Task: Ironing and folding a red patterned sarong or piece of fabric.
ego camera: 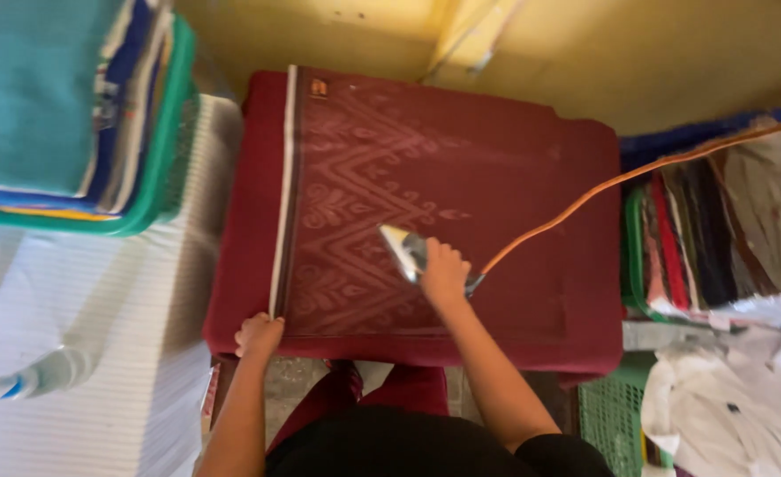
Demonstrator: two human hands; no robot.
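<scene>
In the middle of the red patterned cloth (426,177), my right hand (443,272) is closed around the iron (405,249), its orange cord (602,190) running right. My left hand (258,336) pinches the cloth's near edge.

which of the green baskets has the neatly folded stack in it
The green basket at the upper left, on the white striped surface: its teal and blue cloths lie flat and squared. The basket at the right holds clothes standing on edge, packed loosely.

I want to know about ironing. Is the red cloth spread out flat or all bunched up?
Spread out flat. The red cloth covers the whole ironing surface; the left hand holds its edge, and the right hand presses the iron.
</scene>
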